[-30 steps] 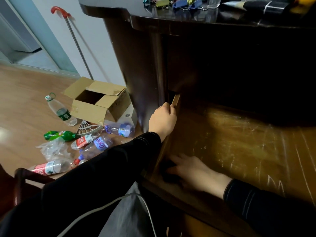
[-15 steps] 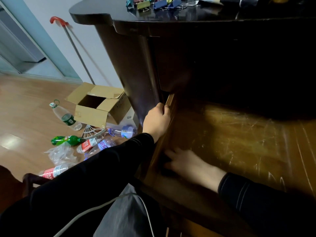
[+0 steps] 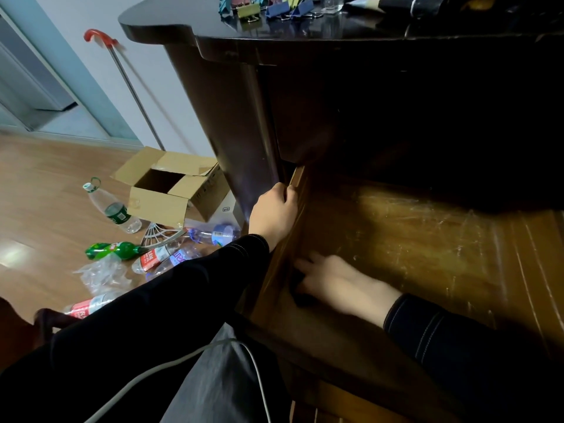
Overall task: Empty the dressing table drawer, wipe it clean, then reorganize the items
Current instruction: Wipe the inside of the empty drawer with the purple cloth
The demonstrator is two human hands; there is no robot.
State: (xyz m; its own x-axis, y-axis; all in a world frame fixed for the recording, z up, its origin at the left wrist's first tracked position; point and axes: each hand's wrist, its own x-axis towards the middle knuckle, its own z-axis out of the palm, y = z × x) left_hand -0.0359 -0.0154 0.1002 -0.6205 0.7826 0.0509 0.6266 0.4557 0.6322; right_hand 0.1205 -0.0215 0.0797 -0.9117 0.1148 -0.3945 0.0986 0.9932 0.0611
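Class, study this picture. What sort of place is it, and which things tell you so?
Probably a room at home, perhaps a bedroom: a dark dressing table with its drawer pulled open, and a cardboard box beside plastic bottles on the wooden floor.

Scratched glossy wood — drawer [image 3: 412, 239] floor

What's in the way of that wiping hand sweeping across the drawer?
Nothing visible. The right hand presses a dark rag at the left edge; the drawer floor to its right lies bare, its back in shadow.
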